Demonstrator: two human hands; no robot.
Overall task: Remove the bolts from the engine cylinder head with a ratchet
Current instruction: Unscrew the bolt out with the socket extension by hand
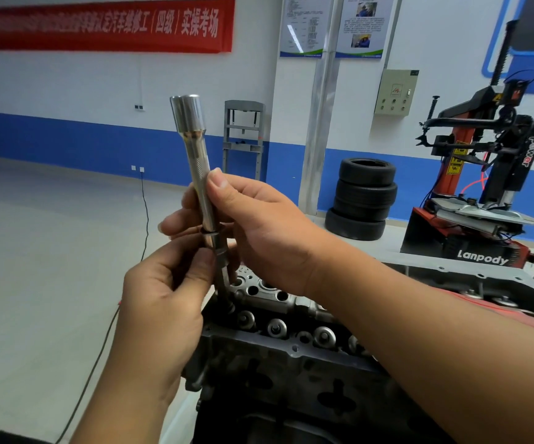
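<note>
- Right hand (259, 225) clasps long silver steel socket tool (196, 161), held upright.
- Left hand (163, 302) pinches its lower end.
- Both above dark grey metal cylinder head (291, 357), far-left corner.

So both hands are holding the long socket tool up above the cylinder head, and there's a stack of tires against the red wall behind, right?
Not quite: the head view shows the stack of tires against a blue and white wall, not a red one. Both the left hand and right hand do hold the socket tool above the cylinder head.
</note>
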